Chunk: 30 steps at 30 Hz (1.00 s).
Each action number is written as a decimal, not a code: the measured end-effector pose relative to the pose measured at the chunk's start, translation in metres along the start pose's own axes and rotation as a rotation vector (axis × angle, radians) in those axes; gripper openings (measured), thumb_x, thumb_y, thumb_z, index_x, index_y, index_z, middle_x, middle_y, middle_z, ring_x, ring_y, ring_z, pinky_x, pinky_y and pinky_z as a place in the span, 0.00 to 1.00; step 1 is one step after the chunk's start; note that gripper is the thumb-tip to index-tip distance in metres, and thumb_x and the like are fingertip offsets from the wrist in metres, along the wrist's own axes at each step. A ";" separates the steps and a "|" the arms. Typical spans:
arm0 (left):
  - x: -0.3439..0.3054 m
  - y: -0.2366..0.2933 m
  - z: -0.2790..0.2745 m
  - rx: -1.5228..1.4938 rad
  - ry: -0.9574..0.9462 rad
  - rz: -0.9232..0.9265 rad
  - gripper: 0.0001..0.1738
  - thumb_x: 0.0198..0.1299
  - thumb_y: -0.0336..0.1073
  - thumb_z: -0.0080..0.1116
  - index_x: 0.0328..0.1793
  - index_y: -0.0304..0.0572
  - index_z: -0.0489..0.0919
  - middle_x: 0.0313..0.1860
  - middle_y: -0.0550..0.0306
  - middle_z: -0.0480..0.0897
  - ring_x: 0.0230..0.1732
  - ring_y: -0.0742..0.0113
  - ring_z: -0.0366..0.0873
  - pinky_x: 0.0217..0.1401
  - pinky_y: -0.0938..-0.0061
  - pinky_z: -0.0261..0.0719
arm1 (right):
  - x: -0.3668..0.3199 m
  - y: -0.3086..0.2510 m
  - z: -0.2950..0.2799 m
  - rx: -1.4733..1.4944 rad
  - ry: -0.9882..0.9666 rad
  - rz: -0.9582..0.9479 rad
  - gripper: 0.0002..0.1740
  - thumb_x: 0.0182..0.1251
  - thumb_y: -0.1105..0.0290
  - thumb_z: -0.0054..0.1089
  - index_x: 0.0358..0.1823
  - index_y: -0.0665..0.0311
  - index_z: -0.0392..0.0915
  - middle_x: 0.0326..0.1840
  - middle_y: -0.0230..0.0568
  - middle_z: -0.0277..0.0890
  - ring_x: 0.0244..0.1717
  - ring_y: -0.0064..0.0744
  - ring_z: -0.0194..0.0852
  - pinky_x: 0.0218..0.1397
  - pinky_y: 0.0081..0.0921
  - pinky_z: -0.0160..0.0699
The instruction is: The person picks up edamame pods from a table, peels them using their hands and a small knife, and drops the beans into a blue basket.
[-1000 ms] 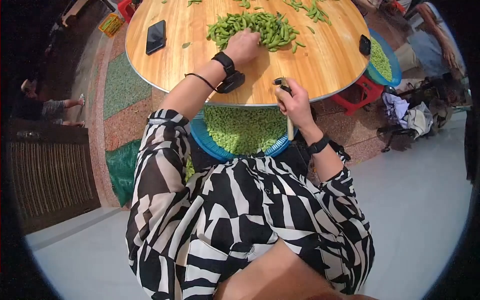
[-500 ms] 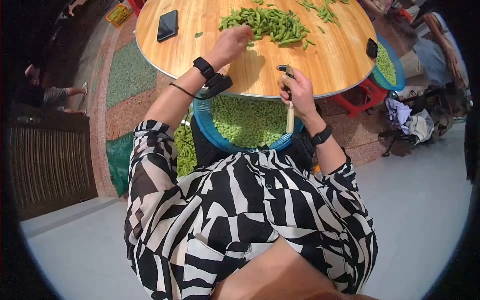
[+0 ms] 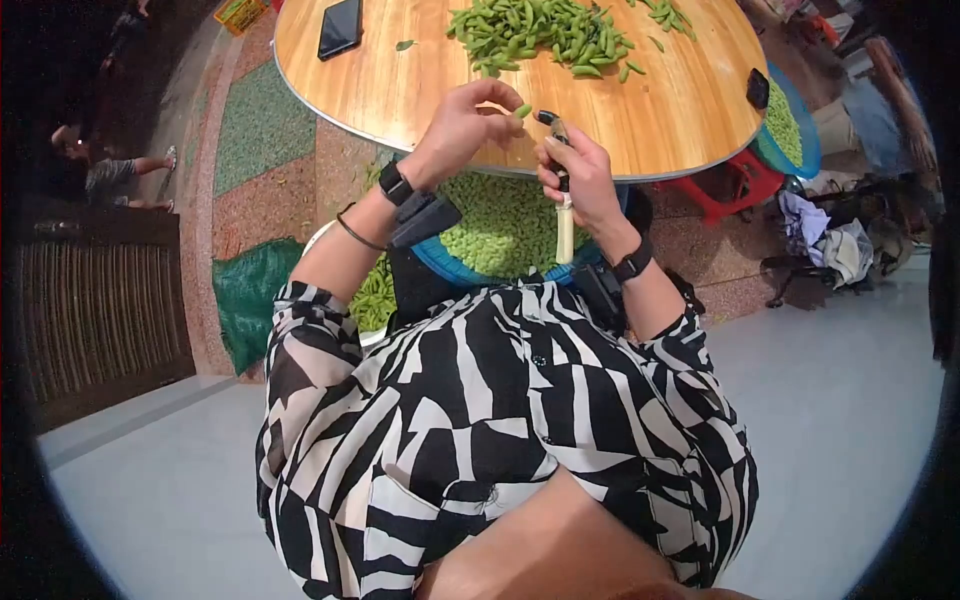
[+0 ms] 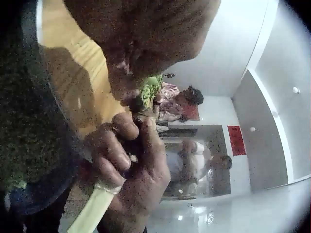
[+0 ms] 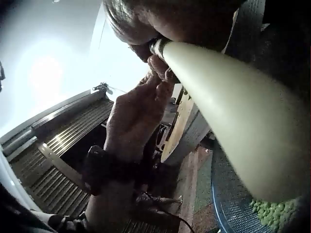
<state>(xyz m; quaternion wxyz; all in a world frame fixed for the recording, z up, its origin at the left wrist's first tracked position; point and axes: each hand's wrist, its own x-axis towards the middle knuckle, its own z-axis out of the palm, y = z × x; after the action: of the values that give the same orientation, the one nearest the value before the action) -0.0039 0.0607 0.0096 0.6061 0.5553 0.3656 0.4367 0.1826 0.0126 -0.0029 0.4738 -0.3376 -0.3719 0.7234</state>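
Between thumb and forefinger, my left hand (image 3: 472, 128) pinches a green bean pod (image 3: 522, 111) over the near edge of the table. My right hand (image 3: 585, 172) grips a slim tool with a long cream handle (image 3: 565, 235) pointing down toward me; its dark upper part (image 3: 557, 126) shows above the fingers, close to the pod. The handle (image 5: 228, 107) looms large in the right wrist view. Beyond the hands a heap of green pods (image 3: 540, 35) lies on the round wooden table (image 3: 410, 90). Below the table edge, shelled green beans (image 3: 505, 225) fill a blue basin (image 3: 450, 268).
A phone (image 3: 340, 28) lies at the table's left, a small black object (image 3: 758, 88) at its right edge. More pods (image 3: 372, 300) sit low beside my left arm. To the right, another blue basin (image 3: 806, 130) of beans stands by a red stool (image 3: 735, 190).
My left hand has come back from the pod heap toward me and right, now with one pod in its fingers. The right hand has kept its grip on the tool and shifted slightly.
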 end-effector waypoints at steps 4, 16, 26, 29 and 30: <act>-0.008 -0.017 0.007 0.284 0.049 0.158 0.10 0.52 0.22 0.61 0.42 0.34 0.79 0.35 0.56 0.79 0.34 0.68 0.81 0.35 0.77 0.79 | -0.002 0.004 0.004 -0.010 -0.040 0.008 0.10 0.71 0.70 0.49 0.51 0.62 0.69 0.31 0.29 0.67 0.20 0.15 0.60 0.17 0.13 0.58; -0.021 -0.009 0.012 0.443 0.089 0.205 0.09 0.50 0.23 0.64 0.38 0.34 0.78 0.33 0.59 0.78 0.35 0.75 0.78 0.35 0.80 0.77 | -0.011 0.005 0.004 0.208 -0.143 0.149 0.07 0.74 0.69 0.45 0.48 0.63 0.66 0.31 0.32 0.63 0.20 0.16 0.57 0.16 0.10 0.57; -0.029 -0.007 0.008 0.158 -0.023 0.007 0.06 0.59 0.27 0.60 0.42 0.36 0.78 0.34 0.66 0.79 0.35 0.81 0.74 0.37 0.85 0.73 | -0.018 0.002 0.000 0.174 -0.214 0.147 0.11 0.74 0.69 0.45 0.54 0.59 0.66 0.28 0.30 0.62 0.18 0.15 0.56 0.15 0.10 0.54; -0.032 -0.006 0.009 0.167 -0.012 -0.051 0.07 0.61 0.29 0.59 0.44 0.37 0.79 0.32 0.67 0.78 0.31 0.82 0.72 0.32 0.85 0.69 | -0.018 0.002 -0.001 0.166 -0.222 0.146 0.17 0.74 0.69 0.44 0.62 0.58 0.63 0.28 0.29 0.61 0.18 0.14 0.55 0.15 0.10 0.54; -0.033 -0.005 0.009 0.188 -0.009 -0.069 0.08 0.62 0.30 0.59 0.46 0.37 0.79 0.31 0.67 0.78 0.29 0.82 0.71 0.29 0.86 0.67 | -0.018 0.002 -0.001 0.161 -0.210 0.149 0.21 0.75 0.69 0.44 0.67 0.58 0.61 0.28 0.29 0.61 0.18 0.14 0.55 0.15 0.10 0.53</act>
<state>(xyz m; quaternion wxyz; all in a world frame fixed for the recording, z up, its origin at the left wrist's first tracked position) -0.0066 0.0265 0.0045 0.5677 0.5987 0.4210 0.3769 0.1884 -0.0048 -0.0021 0.4030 -0.2478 -0.3342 0.8152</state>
